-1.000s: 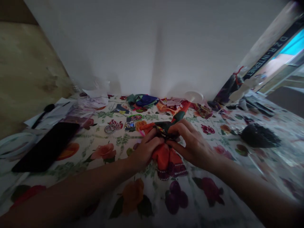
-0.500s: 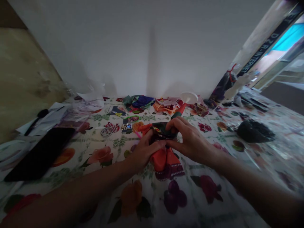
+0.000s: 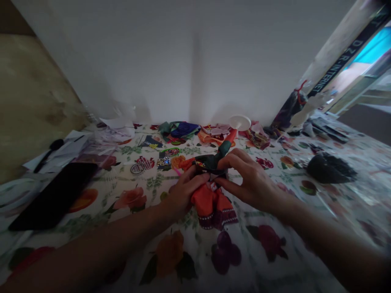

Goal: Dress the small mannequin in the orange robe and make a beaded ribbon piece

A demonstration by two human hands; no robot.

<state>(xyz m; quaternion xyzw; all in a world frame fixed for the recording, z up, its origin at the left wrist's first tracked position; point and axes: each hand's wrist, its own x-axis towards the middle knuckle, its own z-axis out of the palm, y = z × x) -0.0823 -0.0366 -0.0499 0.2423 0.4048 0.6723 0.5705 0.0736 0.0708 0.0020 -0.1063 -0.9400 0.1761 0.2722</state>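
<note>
Between my hands lies a small doll-like figure in orange and dark green cloth [image 3: 204, 200], its orange part edged with a dark red, white-dotted border toward me. A green and orange arm-like piece reaches away to a white disc [image 3: 240, 122]; whether they are joined is unclear. My left hand [image 3: 183, 190] pinches the dark green cloth at its middle, thumb on top. My right hand [image 3: 249, 177] has thumb and fingertips closed on the same dark cloth from the right. A patterned trim shows beside the left fingers. What lies under the fingertips is hidden.
A black phone-like slab [image 3: 55, 196], papers [image 3: 73, 148] and a white roll [image 3: 18, 193] lie at left. Fabric scraps [image 3: 185, 129] line the wall. A sparkly packet [image 3: 164, 161] lies beyond my left hand. At right sit a dark bundle [image 3: 331, 167] and a tied bag [image 3: 290, 108].
My right hand has shifted slightly right and down, uncovering more of the green piece. The dark cloth is pulled a little apart between the hands.
</note>
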